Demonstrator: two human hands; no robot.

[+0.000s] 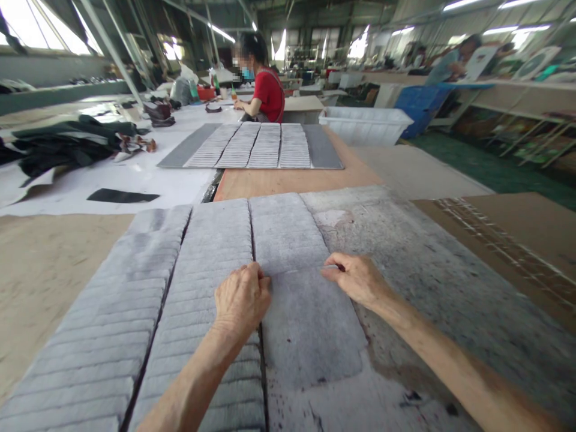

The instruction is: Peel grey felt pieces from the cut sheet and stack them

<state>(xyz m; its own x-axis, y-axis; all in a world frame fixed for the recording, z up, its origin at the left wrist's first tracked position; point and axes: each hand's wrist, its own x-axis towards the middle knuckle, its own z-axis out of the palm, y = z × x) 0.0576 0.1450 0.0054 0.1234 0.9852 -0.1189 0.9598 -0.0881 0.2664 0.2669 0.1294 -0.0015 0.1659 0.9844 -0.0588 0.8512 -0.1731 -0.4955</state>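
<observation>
A grey felt piece [310, 324] lies flat on the stained grey work board [450, 288], at the near end of the third column of overlapping felt pieces [288, 234]. My left hand [242, 298] pinches the piece's upper left corner, fingers curled closed. The upper right corner is pinched by my right hand [355, 277], also closed. Two full columns of overlapped felt pieces [148, 312] lie to the left of my left hand.
Farther along the table lies another grey board with rows of felt pieces [252, 146]. A person in a red top [267, 93] works at the far end. A white plastic bin [364, 124] stands at the right, dark fabric scraps [67, 144] at the left.
</observation>
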